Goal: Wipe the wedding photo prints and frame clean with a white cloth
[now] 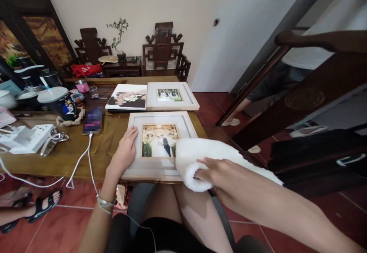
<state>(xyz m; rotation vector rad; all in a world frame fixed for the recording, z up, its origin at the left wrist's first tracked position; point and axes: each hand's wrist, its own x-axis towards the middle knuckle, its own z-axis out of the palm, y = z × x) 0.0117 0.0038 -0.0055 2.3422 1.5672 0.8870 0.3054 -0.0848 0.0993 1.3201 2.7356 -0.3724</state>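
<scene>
A light wooden picture frame (134, 168) with a wedding photo (157, 142) lies face up at the table's front edge. My left hand (125, 151) rests along its left side, fingers extended onto the border. In my right hand (215, 174) is a fluffy white cloth (209, 149), partly rolled around my fingertips. The cloth covers the frame's lower right part and trails off to the right past the table edge.
Behind lie a second framed photo (187, 96) and a photo panel (126, 97). At left are a phone (93, 119) on a cable, a power strip (31, 138) and a lidded cup (61, 103). A dark wooden chair (301, 96) stands right; another person's sandaled foot (47, 205) shows lower left.
</scene>
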